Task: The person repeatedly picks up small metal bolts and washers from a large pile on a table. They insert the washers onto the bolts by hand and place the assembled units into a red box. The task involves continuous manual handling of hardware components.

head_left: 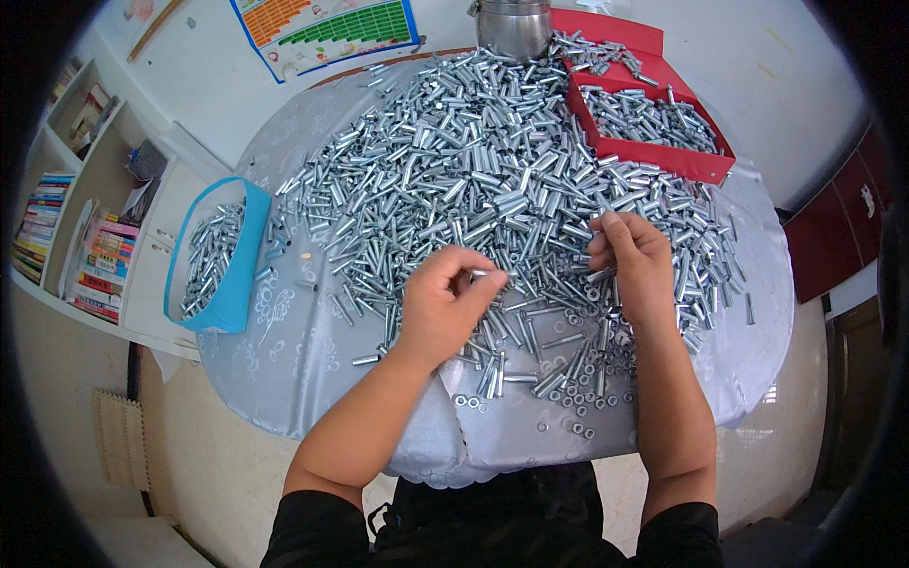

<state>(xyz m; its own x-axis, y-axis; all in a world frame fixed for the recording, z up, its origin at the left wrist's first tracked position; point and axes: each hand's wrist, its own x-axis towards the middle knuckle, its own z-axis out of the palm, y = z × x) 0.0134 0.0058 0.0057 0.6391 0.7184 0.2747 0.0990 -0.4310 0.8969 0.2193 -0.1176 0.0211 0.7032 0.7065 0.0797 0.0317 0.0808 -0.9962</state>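
While left hand [443, 305] pinches one metal sleeve [480, 275] and right hand [632, 267] curls half-closed into pile [473, 161]: blue box [232, 275] at left part-filled, bulk unsorted, centre frame.

- 2 hands over the table: 1 left hand [443, 301] and 1 right hand [632, 265].
- 1 round table [312, 369] under a pale patterned cloth.
- 1 blue box [235, 275] at the left edge, part-filled with metal sleeves.
- 1 red box [663, 156] at the upper right, also holding sleeves.
- 1 steel pot [512, 26] at the far edge.
- 1 heap of silver metal sleeves [473, 170], far too many to count.
- Small washers [578, 402] near the front edge, too many and too small to count.
- 1 coloured wall chart [327, 28].
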